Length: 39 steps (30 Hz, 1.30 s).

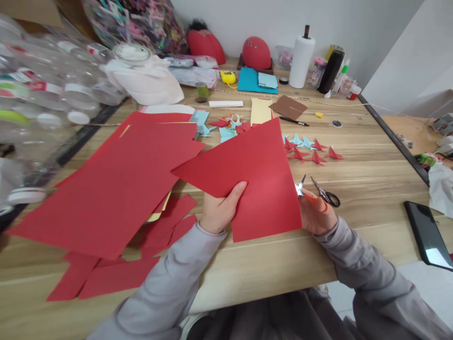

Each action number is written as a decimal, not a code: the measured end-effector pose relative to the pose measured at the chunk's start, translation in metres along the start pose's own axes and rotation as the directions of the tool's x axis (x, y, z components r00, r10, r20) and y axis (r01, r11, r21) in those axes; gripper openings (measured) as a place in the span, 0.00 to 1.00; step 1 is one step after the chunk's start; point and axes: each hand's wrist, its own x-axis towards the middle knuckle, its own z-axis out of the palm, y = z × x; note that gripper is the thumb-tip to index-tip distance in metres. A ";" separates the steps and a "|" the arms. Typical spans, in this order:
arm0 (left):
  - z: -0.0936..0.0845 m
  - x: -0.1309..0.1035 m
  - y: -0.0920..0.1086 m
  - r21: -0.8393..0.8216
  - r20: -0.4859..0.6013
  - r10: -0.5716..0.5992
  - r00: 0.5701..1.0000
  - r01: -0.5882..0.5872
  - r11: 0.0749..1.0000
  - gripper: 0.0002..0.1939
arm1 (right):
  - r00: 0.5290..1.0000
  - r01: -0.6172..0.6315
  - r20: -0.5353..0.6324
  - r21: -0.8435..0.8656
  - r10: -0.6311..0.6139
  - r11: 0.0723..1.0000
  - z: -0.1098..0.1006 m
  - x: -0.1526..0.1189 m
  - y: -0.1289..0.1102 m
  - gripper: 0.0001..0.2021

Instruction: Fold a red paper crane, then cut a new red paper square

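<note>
My left hand (221, 208) grips a sheet of red paper (258, 174), thumb on top and the other fingers hidden beneath it. The sheet is held up above the table in front of me. At the sheet's right edge, my right hand (318, 217) holds scissors (316, 202) with orange handles. Their blades are parted and point away from me, close to the paper's edge; whether they touch it I cannot tell. A second pair of scissors (327, 194), with black handles, lies on the table just beyond my right hand.
Large red sheets (116, 184) and cut red pieces (123, 278) cover the left side. Small folded paper cranes (313, 151) lie beyond the held sheet. Plastic bottles (46, 89) crowd the far left. A black phone (428, 236) rests at the right edge; a white bottle (302, 61) stands behind.
</note>
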 end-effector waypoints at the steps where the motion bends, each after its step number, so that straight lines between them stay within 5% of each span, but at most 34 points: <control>1: 0.000 0.000 0.000 0.006 -0.007 0.000 1.000 0.000 1.000 0.18 | 1.000 0.003 -0.008 -0.003 -0.003 1.000 0.000 0.000 0.000 0.28; 14: 0.000 0.003 0.000 0.034 -0.044 0.017 0.999 -0.016 0.999 0.16 | 0.990 0.115 -0.071 -0.046 -0.118 0.992 0.002 0.002 0.006 0.29; 28: -0.006 0.003 -0.003 0.080 0.055 -0.004 0.998 -0.001 0.997 0.18 | 0.997 -0.079 0.004 -0.029 0.079 0.996 -0.001 0.000 0.002 0.34; 39: -0.004 0.002 -0.005 0.048 0.013 -0.029 0.999 0.028 0.998 0.17 | 1.000 -0.004 -0.011 0.005 0.004 1.000 0.004 0.003 0.002 0.28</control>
